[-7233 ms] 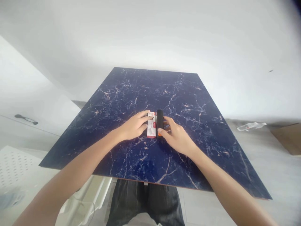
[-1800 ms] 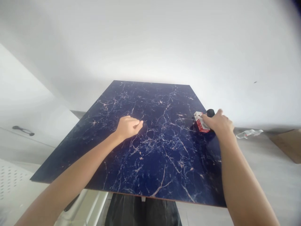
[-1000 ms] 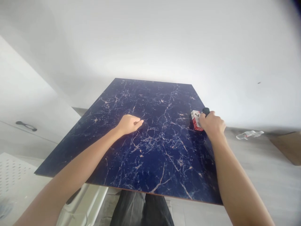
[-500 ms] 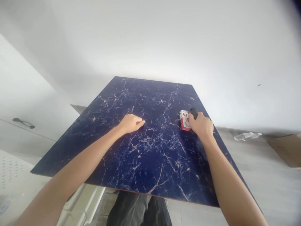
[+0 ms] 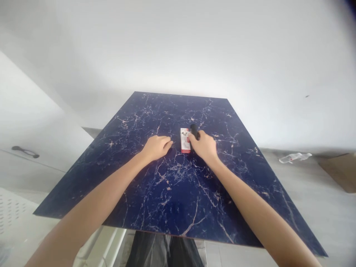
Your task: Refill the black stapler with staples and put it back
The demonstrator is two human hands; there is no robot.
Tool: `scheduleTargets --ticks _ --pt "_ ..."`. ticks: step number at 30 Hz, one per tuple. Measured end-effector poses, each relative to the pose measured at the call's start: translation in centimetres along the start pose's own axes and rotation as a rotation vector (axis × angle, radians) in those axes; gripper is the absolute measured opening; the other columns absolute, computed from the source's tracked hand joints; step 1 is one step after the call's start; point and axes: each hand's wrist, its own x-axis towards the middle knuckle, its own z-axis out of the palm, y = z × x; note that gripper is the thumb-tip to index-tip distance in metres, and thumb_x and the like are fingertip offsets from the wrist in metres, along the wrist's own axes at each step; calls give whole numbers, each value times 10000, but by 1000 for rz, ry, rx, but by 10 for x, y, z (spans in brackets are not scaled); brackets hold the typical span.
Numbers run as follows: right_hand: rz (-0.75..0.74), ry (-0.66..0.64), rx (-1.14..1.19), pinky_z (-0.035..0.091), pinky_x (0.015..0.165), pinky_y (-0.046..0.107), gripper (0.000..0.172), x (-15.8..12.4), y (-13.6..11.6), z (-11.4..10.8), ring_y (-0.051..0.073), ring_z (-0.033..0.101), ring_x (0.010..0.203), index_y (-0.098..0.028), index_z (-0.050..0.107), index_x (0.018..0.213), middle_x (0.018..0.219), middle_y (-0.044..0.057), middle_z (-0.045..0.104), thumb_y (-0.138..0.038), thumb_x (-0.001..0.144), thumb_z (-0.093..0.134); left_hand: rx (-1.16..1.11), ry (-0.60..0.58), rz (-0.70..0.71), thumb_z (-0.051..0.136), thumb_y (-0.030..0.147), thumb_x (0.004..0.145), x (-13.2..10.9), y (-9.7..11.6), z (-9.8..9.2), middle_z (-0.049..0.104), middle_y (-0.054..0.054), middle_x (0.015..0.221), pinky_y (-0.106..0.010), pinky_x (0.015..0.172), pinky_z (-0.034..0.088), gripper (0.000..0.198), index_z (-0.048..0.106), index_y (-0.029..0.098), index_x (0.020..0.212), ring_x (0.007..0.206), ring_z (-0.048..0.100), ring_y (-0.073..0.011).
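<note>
Keep the fingers of your right hand (image 5: 204,145) curled firmly around the slim black object (image 5: 194,130), against the red-and-white cardboard box (image 5: 185,141) near the centre of the dark blue veined marble slab (image 5: 211,111), your left hand (image 5: 157,147) resting loosely curled and empty just beside the box.

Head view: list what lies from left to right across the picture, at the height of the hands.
dark cabinet handle → left hand → red-and-white box → right hand → clear plastic bottle → brown cardboard
</note>
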Motion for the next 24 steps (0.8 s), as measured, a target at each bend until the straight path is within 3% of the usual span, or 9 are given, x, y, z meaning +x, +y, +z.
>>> scheduleTargets --ticks 4,8,11,15,18,21,24 --pt "-127 -82 96 539 871 426 399 1 -66 38 355 734 990 -183 662 1058 1055 167 771 -554 970 545 -19 267 -150 417 271 1066 -1 -8 -23 706 -51 862 -323 728 420 268 620 207 903 771 641 -201" --pt "-238 -203 177 539 934 485 409 0 -131 77 385 721 1050 -185 638 1125 1121 191 755 -552 954 580 -113 532 -313 428 273 1058 -2 -26 -48 735 -46 918 -316 782 467 238 638 213 963 840 667 -200" --pt "-257 -281 245 538 970 489 358 -5 -169 102 371 709 1091 -187 617 1183 1197 195 727 -467 964 572 -107 574 -345 451 280 1043 -10 -44 -62 762 -57 1004 -342 883 501 231 672 215 1025 922 678 -216" --pt "-171 -271 391 509 1065 515 576 -5 -187 123 372 663 1211 -168 570 1337 1342 214 662 -614 980 498 -54 438 -377 497 340 1017 -37 -85 -86 749 -103 1225 -448 1117 446 300 716 202 1170 1178 653 -281" --pt "-157 -267 570 500 1104 488 550 9 -179 127 319 638 1271 -195 535 1430 1466 165 608 -544 1031 390 -112 96 -390 589 541 971 -63 -118 -105 627 -96 1490 -534 1197 396 513 652 273 1404 1427 514 -353" --pt "-257 -362 626 610 916 370 486 26 -169 128 208 735 1021 -281 533 1469 1452 60 641 -302 1014 365 -63 -183 -388 710 742 823 -80 -140 -114 492 -116 1623 -635 1169 398 787 583 361 1500 1526 377 -462" --pt "-337 -474 642 633 745 308 467 36 -163 130 169 737 786 -293 663 1336 1184 15 761 -201 940 434 -35 -270 -397 732 806 754 -84 -149 -111 479 -145 1628 -645 1136 426 923 519 391 1551 1521 378 -495"
